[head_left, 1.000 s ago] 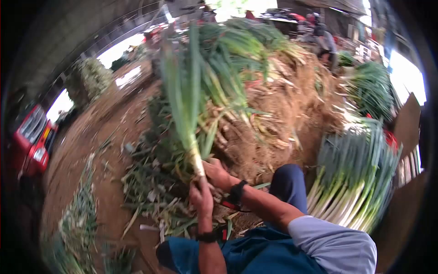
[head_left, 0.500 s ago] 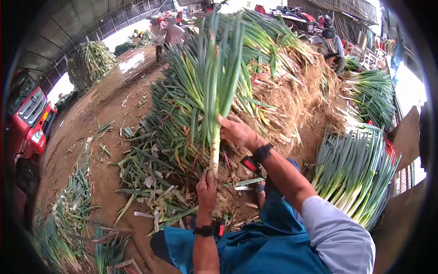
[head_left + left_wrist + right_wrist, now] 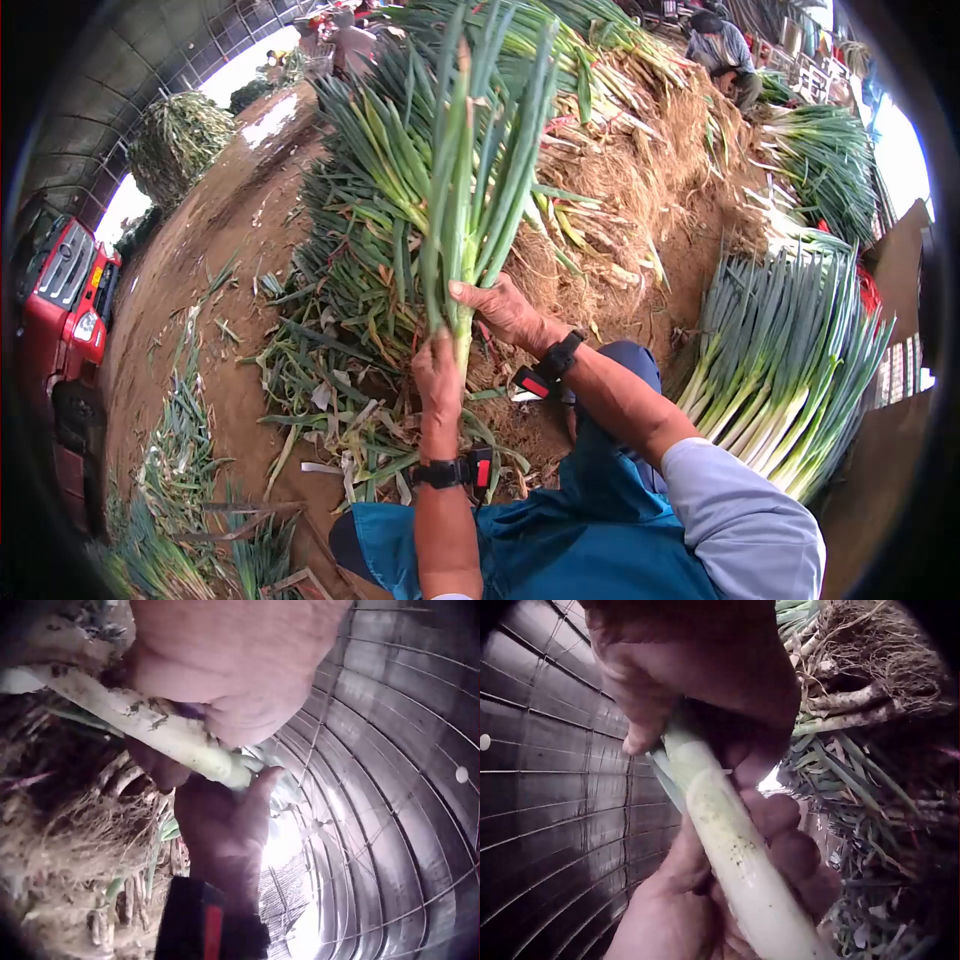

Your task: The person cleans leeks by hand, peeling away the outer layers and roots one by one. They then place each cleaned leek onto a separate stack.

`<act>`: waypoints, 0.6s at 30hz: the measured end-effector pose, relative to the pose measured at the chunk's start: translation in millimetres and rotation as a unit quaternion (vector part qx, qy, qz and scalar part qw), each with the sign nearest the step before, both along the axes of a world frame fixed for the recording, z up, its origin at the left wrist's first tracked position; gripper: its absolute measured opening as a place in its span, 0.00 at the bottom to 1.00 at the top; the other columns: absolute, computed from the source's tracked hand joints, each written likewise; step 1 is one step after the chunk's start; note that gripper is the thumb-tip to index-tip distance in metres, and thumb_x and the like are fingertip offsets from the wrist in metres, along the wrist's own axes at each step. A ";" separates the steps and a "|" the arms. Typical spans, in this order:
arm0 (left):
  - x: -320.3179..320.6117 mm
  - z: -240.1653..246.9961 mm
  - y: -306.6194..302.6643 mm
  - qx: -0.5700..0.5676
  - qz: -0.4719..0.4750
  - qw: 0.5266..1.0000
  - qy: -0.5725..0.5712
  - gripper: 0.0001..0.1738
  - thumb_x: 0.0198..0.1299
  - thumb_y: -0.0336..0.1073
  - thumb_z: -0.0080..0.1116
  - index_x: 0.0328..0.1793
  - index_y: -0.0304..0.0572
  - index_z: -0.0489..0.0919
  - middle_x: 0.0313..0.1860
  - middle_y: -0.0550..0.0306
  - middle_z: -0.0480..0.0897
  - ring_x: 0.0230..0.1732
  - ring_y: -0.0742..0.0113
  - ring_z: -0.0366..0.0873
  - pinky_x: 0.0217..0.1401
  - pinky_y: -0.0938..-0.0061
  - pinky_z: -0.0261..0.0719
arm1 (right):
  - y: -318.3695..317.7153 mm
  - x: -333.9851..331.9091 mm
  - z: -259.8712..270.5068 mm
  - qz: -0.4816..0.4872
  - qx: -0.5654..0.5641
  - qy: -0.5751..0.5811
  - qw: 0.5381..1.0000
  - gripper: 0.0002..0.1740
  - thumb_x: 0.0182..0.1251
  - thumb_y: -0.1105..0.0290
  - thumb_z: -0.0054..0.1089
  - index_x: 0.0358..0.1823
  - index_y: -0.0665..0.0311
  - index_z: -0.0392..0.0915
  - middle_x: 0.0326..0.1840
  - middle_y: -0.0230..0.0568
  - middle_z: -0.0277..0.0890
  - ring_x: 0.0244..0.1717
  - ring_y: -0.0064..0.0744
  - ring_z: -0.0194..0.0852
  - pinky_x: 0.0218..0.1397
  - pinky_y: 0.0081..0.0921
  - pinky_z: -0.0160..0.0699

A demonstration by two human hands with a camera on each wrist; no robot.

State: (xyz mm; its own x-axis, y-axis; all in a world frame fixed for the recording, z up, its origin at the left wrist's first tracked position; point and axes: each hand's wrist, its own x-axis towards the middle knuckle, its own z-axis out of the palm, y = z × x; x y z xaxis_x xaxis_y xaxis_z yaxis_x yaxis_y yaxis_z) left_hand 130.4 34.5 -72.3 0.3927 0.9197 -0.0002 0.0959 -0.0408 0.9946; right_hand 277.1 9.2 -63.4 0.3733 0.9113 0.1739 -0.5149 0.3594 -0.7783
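A large green onion stands upright before me, its long leaves (image 3: 465, 180) fanning out above my hands. My right hand (image 3: 515, 318) grips it where white turns to green, the thumb across the front. Just below, my left hand (image 3: 437, 375) holds the pale stalk, which it partly hides. In the right wrist view the dirt-specked white stalk (image 3: 746, 870) runs between the left hand's thumb and fingers. The left wrist view shows the stalk (image 3: 135, 720) crossing under my left hand (image 3: 225, 660), with the right hand (image 3: 225, 817) around its upper part.
A big heap of green onions (image 3: 620, 200) with roots outward lies ahead. Stripped leaves (image 3: 330, 400) litter the ground at its left foot. Stacked green onions (image 3: 780, 370) stand at right beside my knee. A person (image 3: 720, 50) crouches far right; a red truck (image 3: 70, 270) is at left.
My right hand has slid up from the white base to the leaf fork. The left hand then rose along the stalk to just beneath it. The onion tilts less to the left.
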 end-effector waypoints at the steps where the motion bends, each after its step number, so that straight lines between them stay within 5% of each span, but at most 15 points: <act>1: 0.8 -11.7 3.2 -0.059 0.012 0.998 -0.017 0.23 0.72 0.49 0.52 0.42 0.33 0.82 0.31 0.58 0.80 0.31 0.70 0.74 0.36 0.71 0.72 | -4.2 0.7 4.0 -0.002 0.010 -0.005 1.000 0.29 0.62 0.62 0.73 0.61 0.65 0.74 0.52 0.34 0.78 0.52 0.28 0.75 0.56 0.31 0.77; 3: -1.7 -43.8 23.7 -0.167 0.039 0.984 -0.054 0.23 0.72 0.48 0.52 0.39 0.33 0.81 0.30 0.57 0.81 0.30 0.68 0.74 0.36 0.70 0.73 | -7.4 10.0 -0.4 0.008 -0.002 -0.043 0.999 0.35 0.60 0.61 0.75 0.65 0.65 0.70 0.52 0.32 0.76 0.52 0.28 0.73 0.57 0.29 0.75; 7: -39.5 -99.3 47.9 -0.077 0.123 0.989 0.005 0.22 0.71 0.45 0.52 0.33 0.32 0.81 0.24 0.57 0.79 0.28 0.68 0.75 0.32 0.68 0.72 | -35.4 8.5 44.9 -0.080 0.029 -0.096 0.992 0.35 0.58 0.58 0.76 0.62 0.63 0.69 0.48 0.31 0.75 0.48 0.26 0.73 0.51 0.29 0.76; 9: -80.6 -113.5 59.8 -0.072 0.162 0.977 0.121 0.25 0.68 0.49 0.55 0.32 0.30 0.82 0.25 0.50 0.81 0.28 0.57 0.78 0.35 0.61 0.74 | -32.7 29.4 44.5 -0.120 0.065 -0.112 0.984 0.33 0.59 0.56 0.75 0.59 0.64 0.71 0.45 0.31 0.75 0.45 0.24 0.73 0.50 0.28 0.77; 11: -117.9 -131.4 83.2 0.052 0.082 0.923 0.372 0.30 0.65 0.56 0.56 0.40 0.27 0.82 0.32 0.41 0.84 0.35 0.44 0.81 0.42 0.55 0.75 | -33.9 45.8 37.9 -0.157 0.036 -0.123 0.979 0.28 0.61 0.55 0.73 0.55 0.64 0.73 0.43 0.30 0.75 0.42 0.22 0.74 0.46 0.26 0.78; 12: -124.0 -131.5 95.1 0.027 0.077 0.901 0.427 0.36 0.63 0.60 0.56 0.54 0.25 0.78 0.43 0.35 0.83 0.46 0.37 0.80 0.52 0.53 0.75 | -29.9 51.0 29.4 -0.169 0.024 -0.132 0.976 0.27 0.62 0.56 0.73 0.54 0.64 0.74 0.43 0.30 0.76 0.42 0.22 0.74 0.45 0.25 0.78; 13: -115.7 -117.8 85.8 0.162 0.143 0.904 0.368 0.41 0.64 0.60 0.57 0.66 0.24 0.69 0.51 0.35 0.81 0.54 0.42 0.79 0.58 0.55 0.74 | -25.1 50.2 26.1 -0.177 0.014 -0.137 0.975 0.25 0.63 0.56 0.72 0.54 0.64 0.75 0.43 0.30 0.76 0.41 0.22 0.74 0.43 0.25 0.78; 15: -76.7 -50.3 69.5 0.247 0.053 0.933 0.257 0.40 0.64 0.55 0.59 0.69 0.27 0.67 0.52 0.38 0.81 0.55 0.47 0.79 0.58 0.59 0.74 | -35.1 36.5 42.8 -0.164 -0.074 -0.194 0.964 0.29 0.66 0.52 0.67 0.60 0.64 0.74 0.47 0.37 0.77 0.49 0.26 0.75 0.50 0.27 0.80; 17: -21.4 33.4 25.1 0.210 -0.058 0.965 0.150 0.34 0.64 0.49 0.62 0.67 0.31 0.69 0.49 0.44 0.83 0.52 0.53 0.80 0.55 0.63 0.76 | -14.4 21.4 20.2 -0.147 -0.012 -0.148 0.978 0.31 0.67 0.52 0.66 0.64 0.64 0.72 0.51 0.40 0.77 0.53 0.28 0.75 0.56 0.28 0.79; 18: -3.2 31.4 26.3 0.200 -0.082 0.967 0.132 0.28 0.64 0.46 0.63 0.62 0.33 0.73 0.42 0.50 0.83 0.43 0.57 0.81 0.49 0.67 0.78 | -14.6 12.7 21.2 -0.121 -0.010 -0.147 0.982 0.31 0.67 0.54 0.67 0.64 0.65 0.71 0.53 0.39 0.77 0.55 0.28 0.74 0.57 0.29 0.78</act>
